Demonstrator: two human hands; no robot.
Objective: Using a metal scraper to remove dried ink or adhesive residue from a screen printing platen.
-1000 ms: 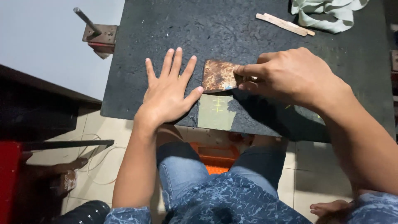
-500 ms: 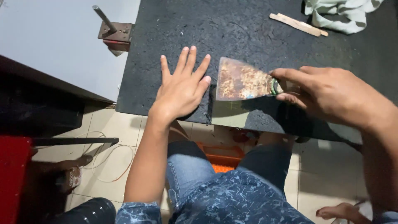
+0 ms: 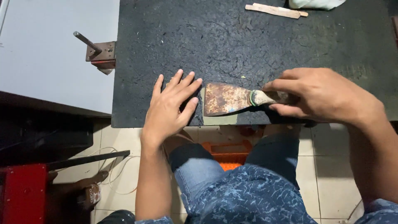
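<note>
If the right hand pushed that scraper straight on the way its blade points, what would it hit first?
Most likely the left hand, lying flat on the dark table. The right hand holds the rusty scraper, whose blade edge points left, close to those fingers.

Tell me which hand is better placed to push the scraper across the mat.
Right. The right hand already grips the scraper by its handle, blade flat on the mat. The left hand lies spread flat beside the blade, holding nothing.
</note>
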